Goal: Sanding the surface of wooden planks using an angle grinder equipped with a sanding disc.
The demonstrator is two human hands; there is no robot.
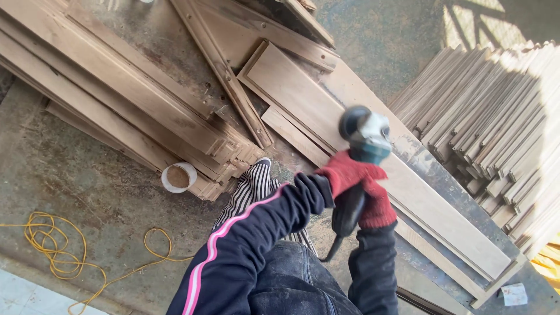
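Observation:
Both my hands wear red gloves and hold an angle grinder (366, 133) with a grey head and a black body. My left hand (345, 171), on a dark sleeve with a pink stripe, grips the tool near its head. My right hand (377, 205) grips it just behind, beside the black rear handle, from which a cord hangs down. The grinder's head rests on a long pale wooden board (443, 227) that lies diagonally on a dusty metal-edged bench.
Stacked wooden mouldings (134, 99) fill the upper left. A pile of thin wood strips (496, 116) lies at the right in sunlight. A white cup-like ring (178, 177) and a coiled yellow cord (58, 251) sit on the concrete floor. My striped trouser leg (252, 189) shows below.

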